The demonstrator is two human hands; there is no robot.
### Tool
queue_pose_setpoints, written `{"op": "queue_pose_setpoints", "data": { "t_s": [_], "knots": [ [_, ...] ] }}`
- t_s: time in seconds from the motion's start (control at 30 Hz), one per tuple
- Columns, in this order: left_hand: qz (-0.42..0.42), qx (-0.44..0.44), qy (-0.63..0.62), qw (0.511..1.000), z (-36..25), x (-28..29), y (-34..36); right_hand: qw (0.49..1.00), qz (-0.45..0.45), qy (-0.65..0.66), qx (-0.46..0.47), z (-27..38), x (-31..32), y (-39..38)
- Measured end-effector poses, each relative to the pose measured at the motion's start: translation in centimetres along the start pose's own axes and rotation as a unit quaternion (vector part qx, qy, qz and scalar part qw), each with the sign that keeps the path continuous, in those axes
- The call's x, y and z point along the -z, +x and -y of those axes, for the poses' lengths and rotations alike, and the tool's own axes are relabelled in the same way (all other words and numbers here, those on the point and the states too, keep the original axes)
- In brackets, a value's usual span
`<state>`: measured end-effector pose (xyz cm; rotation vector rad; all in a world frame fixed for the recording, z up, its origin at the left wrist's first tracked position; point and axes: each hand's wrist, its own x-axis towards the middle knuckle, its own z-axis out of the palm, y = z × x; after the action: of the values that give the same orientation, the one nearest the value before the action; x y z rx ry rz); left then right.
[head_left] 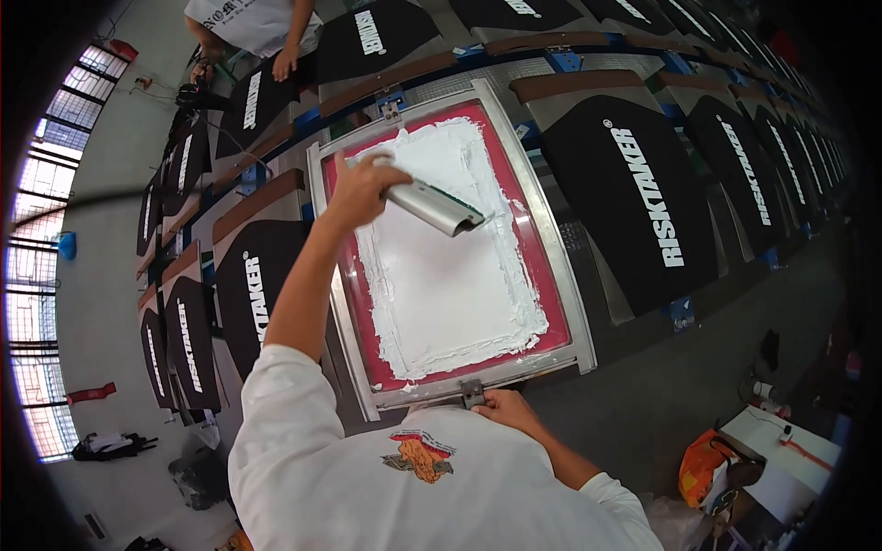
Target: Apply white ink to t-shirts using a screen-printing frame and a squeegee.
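My left hand (366, 188) is wrapped around the end of a silver squeegee (432, 208) with a dark green blade edge. It holds the squeegee tilted over the far half of a screen-printing frame (544, 220). Thick white ink (441, 294) covers most of the mesh, heaped in rough ridges along its sides, with a pink-red border (551, 303) around it. At the near rail, a small metal bracket (471, 393) sticks out toward me. My right hand (510, 409) has its fingers curled at that bracket, partly hidden by the rail.
Black fabric panels with white lettering (643, 184) lie on boards in rows to the right, left and far side. Another person (262, 32) stands at the far left, a hand on a panel. An orange bag (707, 473) rests beside a white table (785, 450) at lower right.
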<state>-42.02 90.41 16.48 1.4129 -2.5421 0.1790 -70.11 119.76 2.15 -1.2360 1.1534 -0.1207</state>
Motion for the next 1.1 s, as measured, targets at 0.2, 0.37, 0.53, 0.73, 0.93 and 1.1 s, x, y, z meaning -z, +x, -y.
{"op": "queue_pose_setpoints", "data": {
  "t_s": [0.2,0.37,0.53,0.73,0.93,1.1],
  "knots": [
    [0.076,-0.140,-0.073,0.984,3.1,-3.0,9.5,0.999,-0.016,0.011,-0.025,1.5,0.0,-1.2],
    [0.119,-0.168,-0.090,0.974,3.3,-6.2,12.3,0.998,-0.030,0.045,-0.032,0.6,-0.8,-1.4],
    [0.155,-0.174,-0.076,0.969,4.6,-6.0,11.3,0.999,-0.048,0.018,0.001,-0.1,-1.0,-1.1],
    [0.171,-0.186,-0.044,0.967,1.6,-1.3,7.8,0.999,-0.027,0.017,-0.011,1.2,0.1,-1.2],
    [0.086,-0.202,-0.167,0.961,-6.5,-1.0,2.3,1.000,-0.011,-0.021,-0.011,1.8,0.5,-1.1],
    [0.059,-0.208,-0.190,0.958,-10.9,-3.1,-0.6,0.999,-0.030,-0.029,-0.010,2.4,0.3,-1.4]
  ]
}}
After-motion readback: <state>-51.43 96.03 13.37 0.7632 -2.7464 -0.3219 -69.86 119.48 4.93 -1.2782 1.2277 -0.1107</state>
